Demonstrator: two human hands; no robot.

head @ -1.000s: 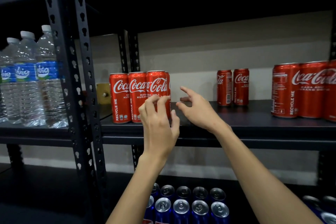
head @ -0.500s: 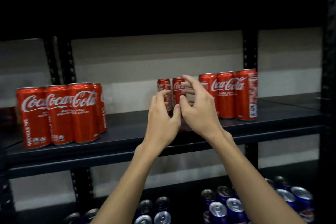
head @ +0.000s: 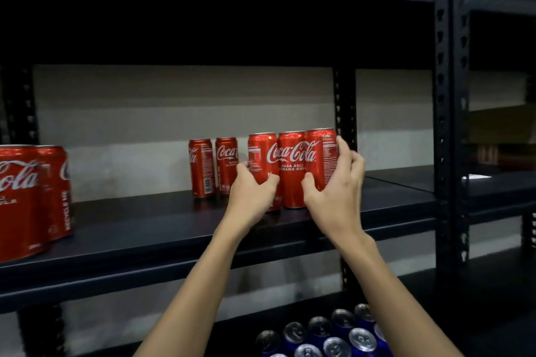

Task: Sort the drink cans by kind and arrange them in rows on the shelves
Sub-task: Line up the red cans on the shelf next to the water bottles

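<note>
a person's two bare arms reach forward to a dark metal shelf (head: 145,229). between the hands stands a row of three red cola cans (head: 291,168), upright and pressed side by side near the front of the shelf.

the left hand (head: 252,191) wraps the left end of the row: its thumb curls across the front of the leftmost can and its fingers go round that can's far side. the right hand (head: 336,191) wraps the right end, thumb on the front of the rightmost can, fingers curled round its outer side and reaching up near its top. both hands hold the row from opposite ends, and the middle can is squeezed between its neighbours. the can bottoms appear to sit on the shelf.

just left of the left hand and farther back stand two more red cola cans (head: 213,166), upright with a small gap between them. well to the left of both hands, at the frame edge, is another group of red cola cans (head: 32,197), blurred.

below the forearms, on a lower level, a cluster of blue cans (head: 327,336) shows silver tops.
</note>
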